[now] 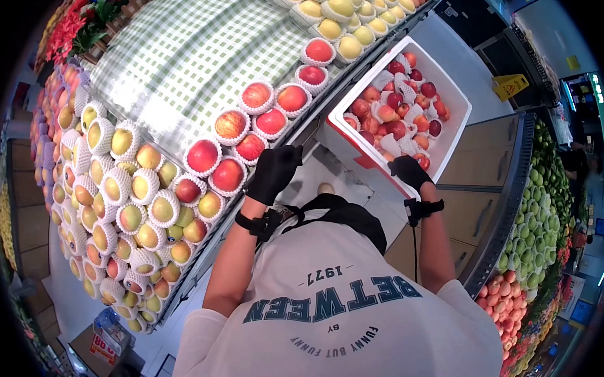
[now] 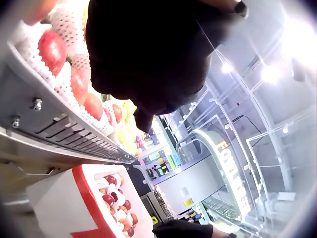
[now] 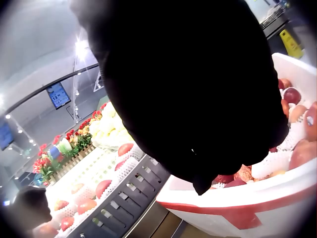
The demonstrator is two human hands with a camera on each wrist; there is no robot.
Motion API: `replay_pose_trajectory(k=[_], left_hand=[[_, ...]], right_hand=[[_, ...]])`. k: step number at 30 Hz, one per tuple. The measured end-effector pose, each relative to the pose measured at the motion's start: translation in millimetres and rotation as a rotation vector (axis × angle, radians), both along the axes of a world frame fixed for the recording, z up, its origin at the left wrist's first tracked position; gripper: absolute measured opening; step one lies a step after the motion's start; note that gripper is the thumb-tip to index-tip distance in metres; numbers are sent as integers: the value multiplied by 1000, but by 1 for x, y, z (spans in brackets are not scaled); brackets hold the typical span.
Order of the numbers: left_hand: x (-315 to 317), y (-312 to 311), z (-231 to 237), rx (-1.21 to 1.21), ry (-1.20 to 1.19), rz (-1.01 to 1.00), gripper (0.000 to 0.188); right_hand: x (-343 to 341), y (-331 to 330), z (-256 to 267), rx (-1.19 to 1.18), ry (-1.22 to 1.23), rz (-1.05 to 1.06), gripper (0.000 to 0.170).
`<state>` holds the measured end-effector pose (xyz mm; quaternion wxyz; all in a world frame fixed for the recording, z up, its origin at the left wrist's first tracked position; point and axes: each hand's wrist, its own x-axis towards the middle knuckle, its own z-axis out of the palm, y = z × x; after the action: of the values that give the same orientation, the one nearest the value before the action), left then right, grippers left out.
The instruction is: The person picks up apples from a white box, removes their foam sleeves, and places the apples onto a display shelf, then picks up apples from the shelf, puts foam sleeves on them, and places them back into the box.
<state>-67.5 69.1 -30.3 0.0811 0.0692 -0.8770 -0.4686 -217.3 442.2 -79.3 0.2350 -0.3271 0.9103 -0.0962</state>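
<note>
My left hand [image 1: 276, 174], in a black glove, is beside the display's edge, close to the red apples [image 1: 228, 174] in white foam nets. It shows no fruit in its grasp, fingers loosely bent. Over the near corner of a white foam box [image 1: 456, 138] is my right hand [image 1: 410, 173], also black-gloved, with loosely bent fingers and nothing seen in them. Loose red apples [image 1: 388, 113] and white foam nets lie inside that box. Both wrist views show the gloves as dark shapes that hide finger detail. The box's red band [image 2: 89, 193] shows in the left wrist view.
A green checked cloth [image 1: 180, 55] covers the display behind the row of netted apples. Yellowish netted fruit [image 1: 117, 184] is heaped at left, with pale yellow fruit [image 1: 337, 11] at the far end. Green fruit [image 1: 533, 229] lines the right stand. A yellow floor sign [image 1: 510, 86] stands beyond the box.
</note>
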Motion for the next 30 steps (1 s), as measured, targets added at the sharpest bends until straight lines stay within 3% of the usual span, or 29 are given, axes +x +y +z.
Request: replay_pose_trajectory(k=[4, 7, 8, 10, 11, 13, 15, 16, 19, 20, 23, 28, 30], left_hand=[[-16, 24, 7, 434, -221, 164, 47], [-27, 29, 0, 578, -231, 150, 47], [-31, 32, -5, 583, -111, 129, 45], [-39, 43, -10, 630, -92, 140, 44], [-43, 49, -10, 654, -84, 147, 43], [-49, 54, -20, 441, -41, 62, 35], [-52, 61, -32, 233, 0, -22, 30], [-56, 70, -32, 451, -16, 0, 26], [-61, 87, -24, 1398, -162, 129, 31], [-64, 95, -18, 1428, -256, 313, 36], [-65, 99, -27, 1430, -331, 352, 38], [-69, 108, -36, 1492, -503, 447, 44], [-65, 108, -41, 1516, -498, 350, 39]], right_hand=[[-7, 46, -27, -115, 13, 154, 21], [0, 57, -5, -121, -443, -381, 17], [-1, 70, -15, -203, -541, -448, 16], [-6, 93, -31, -371, -733, -576, 12], [-6, 99, -31, -340, -687, -545, 13], [-6, 106, -26, -277, -597, -482, 13], [-8, 110, -18, -196, -349, -267, 12], [-10, 119, -25, -180, -223, -190, 11], [-15, 155, -63, -167, 187, -40, 9], [-15, 164, -66, -170, 129, -174, 8], [-26, 176, -71, 7, 112, -332, 9], [-49, 175, -65, -63, 318, -183, 9], [-56, 161, -74, -224, 174, -254, 9]])
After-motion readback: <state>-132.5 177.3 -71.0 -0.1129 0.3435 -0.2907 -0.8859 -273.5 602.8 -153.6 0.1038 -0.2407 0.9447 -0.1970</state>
